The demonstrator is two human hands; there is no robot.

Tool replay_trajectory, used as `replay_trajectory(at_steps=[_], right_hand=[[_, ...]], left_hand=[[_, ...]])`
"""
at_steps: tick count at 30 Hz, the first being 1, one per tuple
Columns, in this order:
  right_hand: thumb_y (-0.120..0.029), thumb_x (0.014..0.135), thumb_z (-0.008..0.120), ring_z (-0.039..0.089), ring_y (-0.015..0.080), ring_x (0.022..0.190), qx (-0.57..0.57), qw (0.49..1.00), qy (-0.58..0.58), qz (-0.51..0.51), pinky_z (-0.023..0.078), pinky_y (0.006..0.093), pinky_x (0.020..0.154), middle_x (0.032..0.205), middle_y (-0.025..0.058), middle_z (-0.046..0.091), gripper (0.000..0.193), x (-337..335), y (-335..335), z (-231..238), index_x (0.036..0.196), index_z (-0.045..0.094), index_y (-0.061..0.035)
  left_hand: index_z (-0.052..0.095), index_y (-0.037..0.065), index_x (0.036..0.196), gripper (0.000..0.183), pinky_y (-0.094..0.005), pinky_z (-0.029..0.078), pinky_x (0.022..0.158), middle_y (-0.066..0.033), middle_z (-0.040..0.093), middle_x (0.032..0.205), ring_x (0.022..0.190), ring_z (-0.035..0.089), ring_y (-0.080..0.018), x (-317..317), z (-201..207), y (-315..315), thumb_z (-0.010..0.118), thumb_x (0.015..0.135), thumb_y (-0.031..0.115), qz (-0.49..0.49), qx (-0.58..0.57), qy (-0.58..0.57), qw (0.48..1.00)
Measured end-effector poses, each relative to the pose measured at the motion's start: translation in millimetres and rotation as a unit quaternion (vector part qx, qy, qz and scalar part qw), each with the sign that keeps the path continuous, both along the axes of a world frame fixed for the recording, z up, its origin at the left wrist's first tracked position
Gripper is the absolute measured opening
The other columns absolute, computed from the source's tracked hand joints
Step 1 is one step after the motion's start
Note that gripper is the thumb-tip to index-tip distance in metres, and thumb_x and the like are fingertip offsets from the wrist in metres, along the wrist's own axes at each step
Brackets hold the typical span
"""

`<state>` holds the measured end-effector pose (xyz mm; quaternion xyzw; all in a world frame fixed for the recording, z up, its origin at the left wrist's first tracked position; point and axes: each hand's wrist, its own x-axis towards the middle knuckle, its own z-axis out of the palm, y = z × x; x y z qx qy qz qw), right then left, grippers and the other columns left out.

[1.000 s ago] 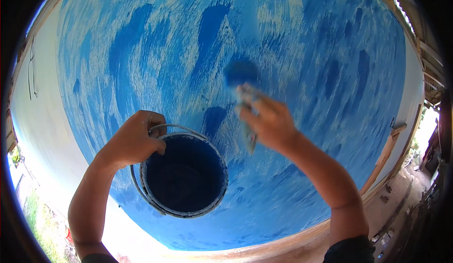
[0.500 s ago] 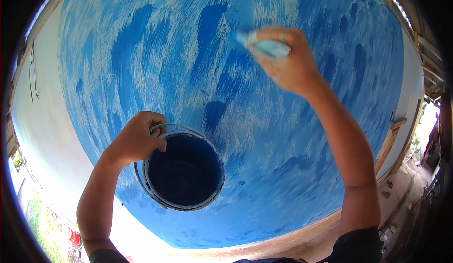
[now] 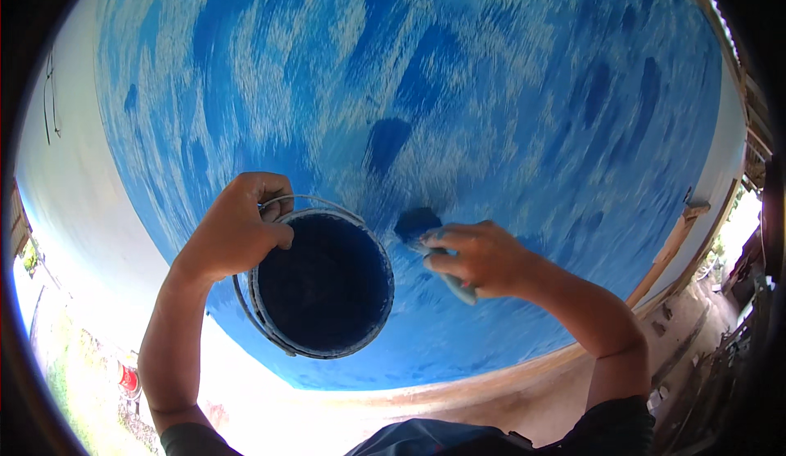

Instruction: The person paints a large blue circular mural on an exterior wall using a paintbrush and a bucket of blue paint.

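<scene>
My left hand (image 3: 250, 231) is closed on the rim and wire handle of a paint bucket (image 3: 385, 304), left of centre. The bucket's inside is dark, so how much paint it holds cannot be told. My right hand (image 3: 483, 261) grips a paintbrush (image 3: 455, 287) with a pale handle, just right of the bucket. The brush's dark blue bristles point up and left, in front of the wall and close to the bucket's rim; whether they touch the wall is unclear. The wall (image 3: 508, 128) carries streaky blue paint over a pale base, with several darker patches.
Unpainted white wall (image 3: 74, 161) borders the blue on the left, with a thin dark cord (image 3: 52, 100) hanging there. A wooden plank (image 3: 667, 251) leans at the right. Low down on the left, outdoors, is a red object (image 3: 128, 378).
My right hand has brought the brush down from high on the wall to beside the bucket. The left hand still holds the bucket in nearly the same place. The view has tilted downward slightly.
</scene>
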<state>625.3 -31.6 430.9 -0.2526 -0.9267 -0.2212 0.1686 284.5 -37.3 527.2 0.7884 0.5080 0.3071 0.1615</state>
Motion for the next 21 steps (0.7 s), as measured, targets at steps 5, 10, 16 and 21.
replay_trajectory(at_steps=[5, 10, 16, 21], right_hand=[[-0.002, 0.084, 0.071, 0.074, 0.0257, 0.099, 0.193, 0.965, 0.176, 0.006, 0.064, 0.0332, 0.072, 0.116, 0.0157, 0.073, 0.020, 45.2, 2.1, 56.0, 0.103, 0.074, -0.0077], [0.000, 0.084, 0.070, 0.075, 0.0276, 0.101, 0.297, 0.903, 0.310, 0.008, 0.065, 0.0330, 0.078, 0.119, 0.0195, 0.071, 0.022, 51.9, 16.4, 54.0, 0.105, 0.076, -0.0039], [-0.011, 0.087, 0.073, 0.069, 0.0241, 0.115, 0.189, 0.972, 0.100, -0.100, 0.064, 0.0332, 0.077, 0.125, 0.0141, 0.070, 0.019, -8.1, -4.7, -85.0, 0.106, 0.077, -0.0107], [-0.007, 0.081, 0.078, 0.072, 0.0257, 0.102, 0.018, 0.967, 0.247, -0.058, 0.062, 0.0372, 0.079, 0.114, 0.0123, 0.073, 0.019, 22.8, -27.8, -61.2, 0.100, 0.077, -0.0080]], left_hand=[[0.052, 0.003, 0.074, 0.021, -0.0307, 0.032, 0.057, 0.0003, 0.041, 0.068, 0.064, 0.037, -0.0096, 9.1, -27.7, 3.2, 0.071, 0.065, -0.002, -0.025, 0.018, -0.029, 0.999], [0.053, 0.003, 0.074, 0.021, -0.0289, 0.032, 0.058, 0.0014, 0.041, 0.068, 0.064, 0.037, -0.0087, 12.0, -46.7, 0.0, 0.071, 0.065, -0.002, -0.060, -0.033, -0.047, 0.997], [0.052, 0.004, 0.074, 0.023, -0.0269, 0.031, 0.058, 0.0033, 0.039, 0.069, 0.065, 0.036, -0.0070, 23.2, -78.3, 13.7, 0.070, 0.063, -0.005, -0.116, -0.095, -0.128, 0.980], [0.049, 0.005, 0.073, 0.022, -0.0266, 0.028, 0.056, 0.0043, 0.037, 0.069, 0.065, 0.034, -0.0055, 63.4, -133.7, 12.2, 0.066, 0.063, -0.006, -0.144, -0.070, -0.215, 0.963]])
